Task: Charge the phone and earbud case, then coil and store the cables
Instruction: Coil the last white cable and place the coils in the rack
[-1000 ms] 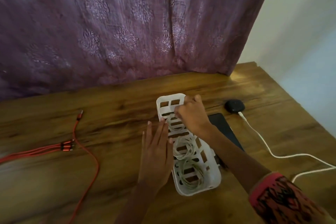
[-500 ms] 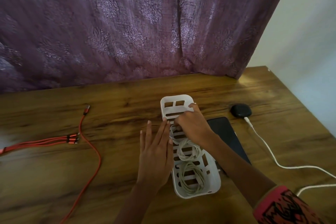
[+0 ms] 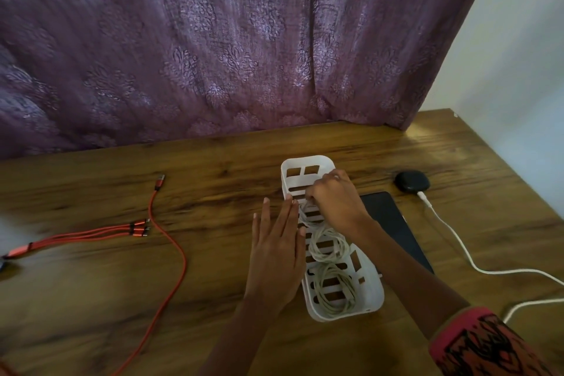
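While L hand [image 3: 276, 253] lies flat, fingers straight, against basket [image 3: 374, 293] side, R hand [image 3: 334, 201] pinches white cable coil [image 3: 328, 246] inside.

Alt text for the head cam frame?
Right hand grips coiled white cables inside a white slotted basket on a wooden table; flat left hand rests against its side. Loose red cable lies left; phone and plugged-in earbud case sit right.
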The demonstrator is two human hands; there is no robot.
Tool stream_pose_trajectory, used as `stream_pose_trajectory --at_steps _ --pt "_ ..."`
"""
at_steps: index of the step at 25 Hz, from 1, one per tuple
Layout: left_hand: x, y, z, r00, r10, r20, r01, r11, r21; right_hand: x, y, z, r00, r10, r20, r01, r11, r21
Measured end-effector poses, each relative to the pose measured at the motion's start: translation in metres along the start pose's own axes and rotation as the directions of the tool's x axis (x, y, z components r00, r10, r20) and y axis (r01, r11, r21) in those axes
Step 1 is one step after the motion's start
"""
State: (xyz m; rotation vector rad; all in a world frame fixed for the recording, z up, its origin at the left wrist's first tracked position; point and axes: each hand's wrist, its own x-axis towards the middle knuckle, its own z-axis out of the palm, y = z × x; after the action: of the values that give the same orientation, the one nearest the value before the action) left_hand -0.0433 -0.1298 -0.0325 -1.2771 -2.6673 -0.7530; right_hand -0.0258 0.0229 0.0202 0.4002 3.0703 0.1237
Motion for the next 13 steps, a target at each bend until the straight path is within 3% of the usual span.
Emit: stream_pose_trajectory --at_steps 4,8,13 --pt "0.001 0.0 -0.001 1.0 0.006 0.017 -0.006 1.0 0.003 0.012 0.008 -0.003 0.998 0.017 -0.057 -0.011 0.995 0.1" --pt "0.002 0.001 -0.003 1.0 0.018 0.011 -0.018 0.999 0.028 0.01 0.007 0.001 1.0 0.009 -0.011 -0.007 0.988 0.153" --pt "0.001 0.001 -0.003 1.0 0.022 0.011 -0.023 0.999 0.031 -0.004 0.0 0.007 0.993 0.12 0.0 -0.116 0.953 0.282"
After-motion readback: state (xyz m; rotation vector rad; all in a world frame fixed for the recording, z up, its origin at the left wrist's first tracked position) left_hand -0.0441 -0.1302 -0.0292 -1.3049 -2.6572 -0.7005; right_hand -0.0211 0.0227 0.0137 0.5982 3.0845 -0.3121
